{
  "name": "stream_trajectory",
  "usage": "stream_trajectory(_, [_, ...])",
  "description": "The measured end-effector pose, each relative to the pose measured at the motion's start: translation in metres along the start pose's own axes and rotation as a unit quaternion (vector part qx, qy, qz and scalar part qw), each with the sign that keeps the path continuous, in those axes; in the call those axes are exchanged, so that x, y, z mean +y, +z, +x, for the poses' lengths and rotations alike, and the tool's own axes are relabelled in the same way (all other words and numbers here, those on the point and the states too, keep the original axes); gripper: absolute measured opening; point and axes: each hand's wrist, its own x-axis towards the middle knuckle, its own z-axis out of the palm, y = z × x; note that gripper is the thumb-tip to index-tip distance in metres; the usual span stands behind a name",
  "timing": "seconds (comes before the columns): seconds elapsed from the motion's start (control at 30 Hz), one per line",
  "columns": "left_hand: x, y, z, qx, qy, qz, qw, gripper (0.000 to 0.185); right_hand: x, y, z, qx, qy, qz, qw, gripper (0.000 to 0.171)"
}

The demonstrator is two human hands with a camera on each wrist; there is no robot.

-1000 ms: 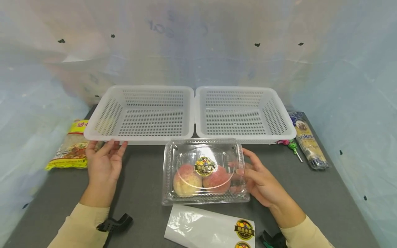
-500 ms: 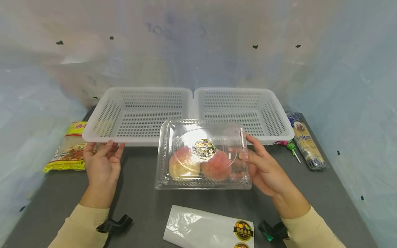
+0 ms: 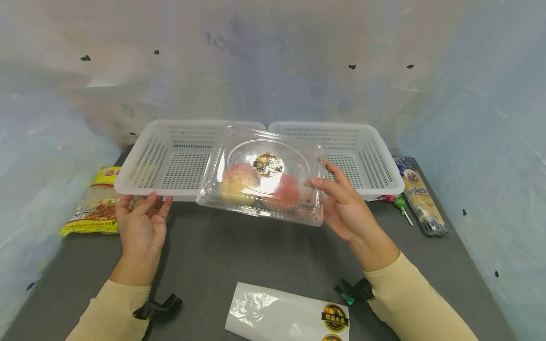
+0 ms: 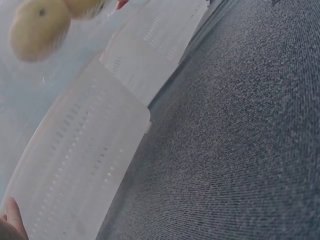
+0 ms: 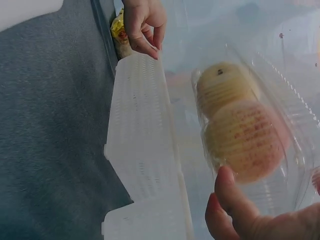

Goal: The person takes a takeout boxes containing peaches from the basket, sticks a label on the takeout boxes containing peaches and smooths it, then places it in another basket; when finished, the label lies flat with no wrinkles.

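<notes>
My right hand (image 3: 351, 213) grips the right end of a clear plastic clamshell box (image 3: 266, 142) with a round sticker on its lid. Two peaches, a yellowish peach (image 3: 239, 184) and a redder peach (image 3: 286, 192), lie inside. The box is raised and tilted over the front rims of two white perforated baskets, mostly the left basket (image 3: 142, 151). In the right wrist view, fingertips and thumb of that hand press the box's end. My left hand (image 3: 141, 229) holds the left basket's front rim near its left corner, pinching it in the right wrist view (image 5: 145, 22).
A right basket (image 3: 377, 156) stands beside the left one. A yellow food bag (image 3: 91, 203) lies far left. Lollipops (image 3: 400, 203) and a blue-and-tan packet (image 3: 420, 194) lie right. A white sticker sheet (image 3: 277, 312) lies in front on the dark table.
My right hand has raised the peach box from low over the table, up and forward, then leftward over the basket rims, turning it slightly. My left hand stays at the left basket's rim.
</notes>
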Motion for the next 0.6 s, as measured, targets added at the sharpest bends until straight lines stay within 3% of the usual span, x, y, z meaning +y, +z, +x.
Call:
stream_trajectory(0.3, [0.000,0.001,0.001,0.001,0.002,0.008,1.0000,0.064,0.006,0.026,0.034,0.042,0.013,-0.001,0.999,0.075])
stream_trajectory(0.6, [0.001,0.000,0.003,-0.002,0.005,0.024,0.9997,0.066,0.018,0.053,0.069,0.073,0.010,-0.070,0.995,0.080])
